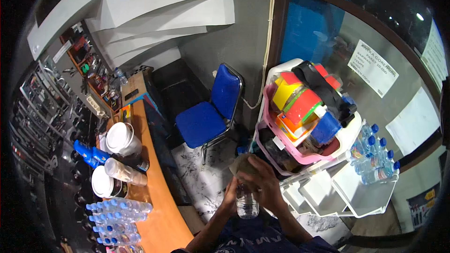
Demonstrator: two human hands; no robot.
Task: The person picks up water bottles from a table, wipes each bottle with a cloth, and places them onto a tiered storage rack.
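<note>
In front of my body stands a clear plastic water bottle (248, 203) with a blue cap (242, 150). My left hand (230, 194) grips it from the left side. A grey-green cloth (244, 166) wraps around the upper part of the bottle, below the cap. My right hand (262, 182) presses this cloth against the bottle, fingers bent over it. The cloth and my fingers hide the bottle's middle.
On my left, an orange counter (160, 196) bears several water bottles (117, 216), a white bucket (123, 138) and a shaker (124, 172). Ahead is a blue chair (202, 123). At right, a pink basket (267, 123) and more bottles (374, 154) top white stacked bins (362, 196).
</note>
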